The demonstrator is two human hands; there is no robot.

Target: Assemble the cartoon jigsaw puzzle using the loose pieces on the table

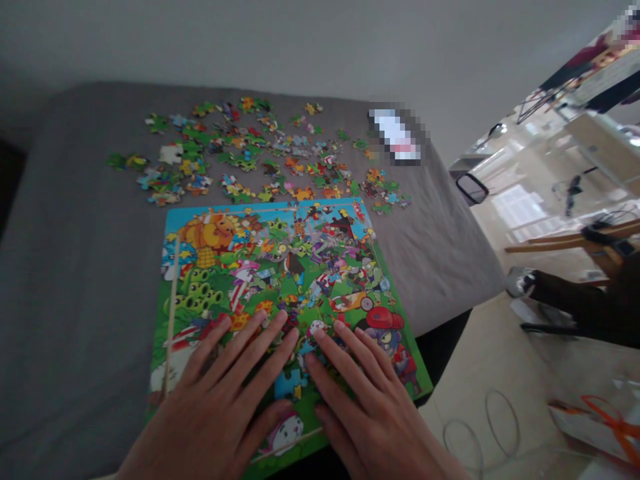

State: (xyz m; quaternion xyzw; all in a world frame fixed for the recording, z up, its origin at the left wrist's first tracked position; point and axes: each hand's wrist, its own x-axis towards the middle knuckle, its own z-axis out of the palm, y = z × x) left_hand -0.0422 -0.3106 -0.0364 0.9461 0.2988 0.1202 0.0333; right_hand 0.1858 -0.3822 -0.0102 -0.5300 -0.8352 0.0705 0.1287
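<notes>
A mostly assembled cartoon jigsaw puzzle [270,267] lies on a green-edged board, its colourful scene crowded with plants and figures. My left hand [215,400] rests flat on its lower left part, fingers spread and holding nothing. My right hand [363,407] lies flat on the lower right part, also with spread fingers and nothing held. Both hands hide the puzzle's bottom area. A loose heap of jigsaw pieces [260,150] is scattered on the grey cover above the board, out of reach of my fingertips.
The grey bed cover [75,280] runs under everything and ends at an edge on the right. A pixelated white object [397,137] lies at its far corner. Beyond it, a tiled floor holds a coiled wire [480,427], a dark chair [590,287] and an orange-strapped bag [600,427].
</notes>
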